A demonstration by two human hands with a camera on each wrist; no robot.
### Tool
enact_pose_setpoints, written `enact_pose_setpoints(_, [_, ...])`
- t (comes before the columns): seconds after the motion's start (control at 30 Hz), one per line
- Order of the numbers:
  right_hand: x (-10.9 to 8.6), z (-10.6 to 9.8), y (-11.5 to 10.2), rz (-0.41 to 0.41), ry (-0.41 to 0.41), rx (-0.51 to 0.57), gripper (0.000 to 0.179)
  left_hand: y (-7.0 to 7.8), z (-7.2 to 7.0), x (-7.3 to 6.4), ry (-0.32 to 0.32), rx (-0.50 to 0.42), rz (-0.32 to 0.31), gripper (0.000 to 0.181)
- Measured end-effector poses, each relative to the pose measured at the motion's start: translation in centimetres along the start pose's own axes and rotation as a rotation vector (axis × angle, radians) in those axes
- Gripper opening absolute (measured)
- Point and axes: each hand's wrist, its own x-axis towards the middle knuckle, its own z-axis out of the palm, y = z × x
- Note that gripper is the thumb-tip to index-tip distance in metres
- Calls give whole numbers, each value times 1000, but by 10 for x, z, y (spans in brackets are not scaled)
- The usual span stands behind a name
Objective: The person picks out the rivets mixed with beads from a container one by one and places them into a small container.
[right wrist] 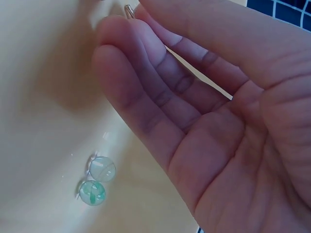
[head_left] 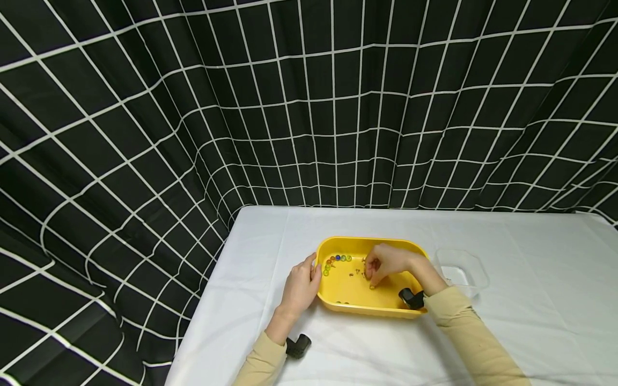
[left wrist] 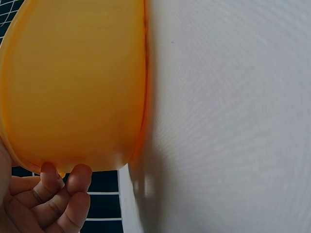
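A yellow plastic tub [head_left: 338,292] stands on the table. My left hand [head_left: 300,287] holds its left end at the rim; in the left wrist view the fingers [left wrist: 77,179] bend against the outer wall. Inside the tub, my right hand [head_left: 388,261] has its fingers bent downward, pinching a small shiny metal piece [right wrist: 129,10], mostly hidden by the fingertips. Several small brass-coloured pieces [head_left: 358,272] lie scattered beside this hand, too small to identify. Coloured glass marbles [head_left: 338,258] line the tub's far left corner. A green-swirled marble [right wrist: 92,192] and a clear marble [right wrist: 102,168] show below the right hand.
To the right of the tub stands a clear plastic container [head_left: 461,271], partly behind the right forearm. A white cloth [head_left: 270,230] covers the table. Black curtains with a white grid [head_left: 309,118] hang behind and at the left.
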Motion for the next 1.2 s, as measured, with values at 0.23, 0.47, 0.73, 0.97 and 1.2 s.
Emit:
enact_pose_setpoints(0.23, [1,3,0,10,-18,16,12,1,0,0,5,2,11,34])
enact_pose_setpoints(0.47, [3,5,1,36,-31,18,12,3,-1,0,-6,-2,-6,34])
enact_pose_setpoints(0.73, [3,6,3,15,-46,30,13,1,1,0,2,0,1,34])
enact_pose_setpoints(0.97, [5,7,4,6,-78,32,14,1,1,0,6,1,4,34])
enact_pose_setpoints(1.2, [6,8,2,22,-102,4,14,2,0,-1,3,1,-2,34])
